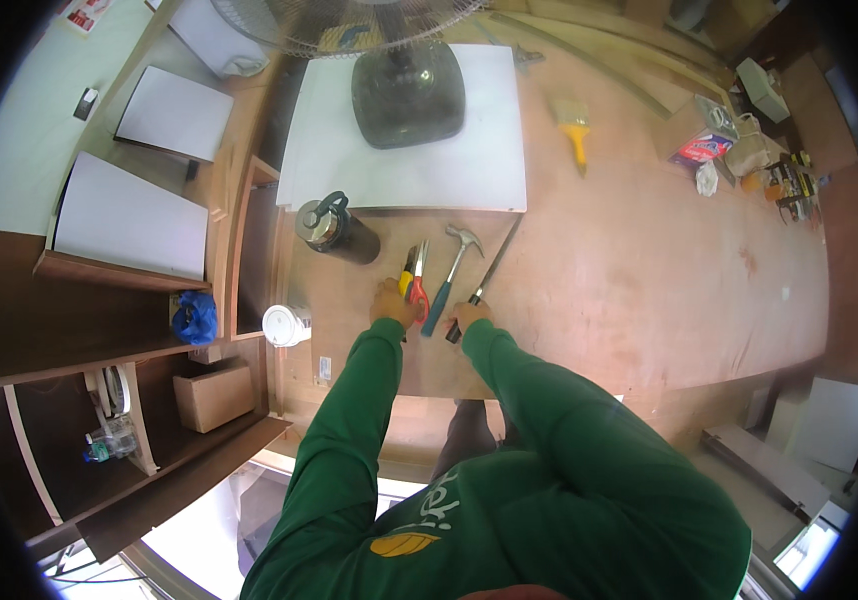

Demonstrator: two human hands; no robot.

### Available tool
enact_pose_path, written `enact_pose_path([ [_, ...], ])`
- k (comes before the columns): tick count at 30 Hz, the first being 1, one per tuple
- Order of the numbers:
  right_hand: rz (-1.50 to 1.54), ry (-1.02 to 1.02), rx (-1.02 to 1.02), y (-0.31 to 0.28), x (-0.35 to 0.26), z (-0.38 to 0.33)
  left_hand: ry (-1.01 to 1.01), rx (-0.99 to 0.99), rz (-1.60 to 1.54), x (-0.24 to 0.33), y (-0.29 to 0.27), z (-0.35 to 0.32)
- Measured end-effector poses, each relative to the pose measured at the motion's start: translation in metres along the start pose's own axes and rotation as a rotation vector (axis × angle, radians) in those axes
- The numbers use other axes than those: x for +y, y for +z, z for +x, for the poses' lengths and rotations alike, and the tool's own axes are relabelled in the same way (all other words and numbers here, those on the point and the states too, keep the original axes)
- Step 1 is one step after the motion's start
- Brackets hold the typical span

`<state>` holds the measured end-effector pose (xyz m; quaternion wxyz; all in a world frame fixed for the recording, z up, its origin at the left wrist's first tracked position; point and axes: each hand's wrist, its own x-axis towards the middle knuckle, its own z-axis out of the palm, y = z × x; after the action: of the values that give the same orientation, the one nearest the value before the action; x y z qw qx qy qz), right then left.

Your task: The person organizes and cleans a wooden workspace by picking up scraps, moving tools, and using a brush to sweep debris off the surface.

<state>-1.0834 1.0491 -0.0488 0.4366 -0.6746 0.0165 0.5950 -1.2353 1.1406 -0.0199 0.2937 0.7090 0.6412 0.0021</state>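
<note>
Bare plywood, pale pink-brown and smooth with a few dull stains, makes up the broad workbench (649, 280) that fills most of the view. Nearest the person, two green knit sleeves come up from the lower edge. At the end of one, the left hand (392, 303) rests on the red-and-yellow plastic handles of a pair of pliers (415, 275), fingers curled together over them, though whether they truly clamp is hard to tell at this size. Just beside it the right hand (469, 315) is closed around the black grip of a long thin metal tool (494, 262) (probably a slim blade or file, too narrow to make out), which runs diagonally away up the board. Between the two hands lies a claw hammer (452, 270), blue handle toward the person, steel head pointing away, touched by neither hand.

A little farther left a dark metal flask (337, 230) lies on its side, with a small white round container (284, 325) at the bench edge. Beyond sits a flat white sheet (494, 140) bearing the dark rounded base of a fan (408, 92). Far right lies a yellow-handled paintbrush (573, 125), well apart from the hands. Brown wooden shelving (99, 340) stands to the left.
</note>
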Motion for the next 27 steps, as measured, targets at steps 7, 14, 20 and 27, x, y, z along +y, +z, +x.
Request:
enact_pose_path([
  [7, -0.189, 0.0, 0.045, 0.014, -0.034, -0.034, -0.01, -0.152, 0.104, 0.01, -0.004, -0.001],
  [14, -0.321, 0.07, 0.2, 0.027, -0.047, -0.041, -0.026, -0.135, -0.313, 0.021, -0.002, -0.011],
  [20, 0.288, 0.05, -0.094, 0.005, 0.008, 0.019, -0.052, -0.364, -0.612, -0.011, 0.033, 0.025],
  [27, -0.207, -0.165, 0.166, 0.001, 0.047, 0.053, -0.169, -0.685, -0.858, 0.024, 0.014, 0.008],
])
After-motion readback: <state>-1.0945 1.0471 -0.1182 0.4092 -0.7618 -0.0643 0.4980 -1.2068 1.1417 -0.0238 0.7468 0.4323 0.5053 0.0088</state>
